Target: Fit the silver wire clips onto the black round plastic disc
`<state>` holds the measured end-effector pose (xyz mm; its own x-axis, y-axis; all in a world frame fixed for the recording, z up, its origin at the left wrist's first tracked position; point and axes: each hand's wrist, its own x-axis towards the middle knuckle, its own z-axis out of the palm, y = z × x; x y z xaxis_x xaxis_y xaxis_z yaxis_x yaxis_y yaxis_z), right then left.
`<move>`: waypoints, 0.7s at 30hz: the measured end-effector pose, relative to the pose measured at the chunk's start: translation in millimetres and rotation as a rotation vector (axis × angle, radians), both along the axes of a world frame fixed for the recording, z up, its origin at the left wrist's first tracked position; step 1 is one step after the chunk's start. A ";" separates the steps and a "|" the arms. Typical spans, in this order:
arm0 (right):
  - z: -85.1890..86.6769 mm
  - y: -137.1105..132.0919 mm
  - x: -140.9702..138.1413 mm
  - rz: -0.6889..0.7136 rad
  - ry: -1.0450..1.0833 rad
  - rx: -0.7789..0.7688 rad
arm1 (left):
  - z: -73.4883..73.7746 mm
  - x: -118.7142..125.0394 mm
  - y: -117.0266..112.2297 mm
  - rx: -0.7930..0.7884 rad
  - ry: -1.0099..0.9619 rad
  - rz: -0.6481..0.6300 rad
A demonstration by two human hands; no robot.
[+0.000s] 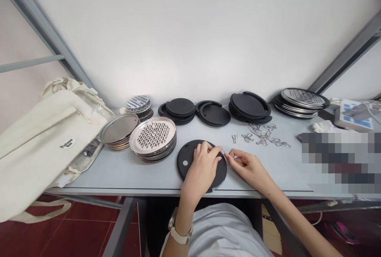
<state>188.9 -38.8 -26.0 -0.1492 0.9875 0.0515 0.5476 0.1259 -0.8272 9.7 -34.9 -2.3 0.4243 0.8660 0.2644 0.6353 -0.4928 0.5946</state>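
Now, the left hand point(202, 169) curls over a black round disc point(219, 177), steadying it, while the right hand point(248, 167) tightly pinches a small metal piece point(222, 152) at its rim.

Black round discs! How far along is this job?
Done looks like the stacked steel graters and black discs, though I can't be sure. In hand: the left hand holds a black disc while the right hand pinches a small metal piece at its edge. Still left: the loose pile of wire clips on the table.
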 end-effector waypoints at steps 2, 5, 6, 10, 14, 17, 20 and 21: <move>-0.2 0.0 0.0 0.001 -0.006 0.000 | -0.1 0.1 0.1 -0.001 0.001 -0.001; -0.6 0.2 0.2 0.006 -0.011 0.008 | 0.2 0.1 -0.3 0.000 0.004 -0.001; -0.7 0.2 0.4 0.008 -0.014 0.016 | 0.3 0.0 -0.5 0.000 0.004 -0.001; -0.8 0.2 1.9 -0.012 -0.014 0.070 | 1.2 -0.2 -1.1 0.000 0.006 -0.002; -0.3 -0.4 2.9 -0.039 0.012 0.087 | 1.4 0.3 -0.9 -0.001 0.009 -0.004; -0.6 -0.4 2.5 -0.050 0.020 0.086 | 1.1 0.9 -0.7 -0.001 0.012 0.000; -2.0 0.4 2.1 -0.069 0.017 0.075 | 0.8 0.9 -0.7 0.004 0.015 0.000; -2.7 0.6 2.1 -0.071 0.017 0.067 | 0.7 0.7 -0.8 0.006 0.015 -0.001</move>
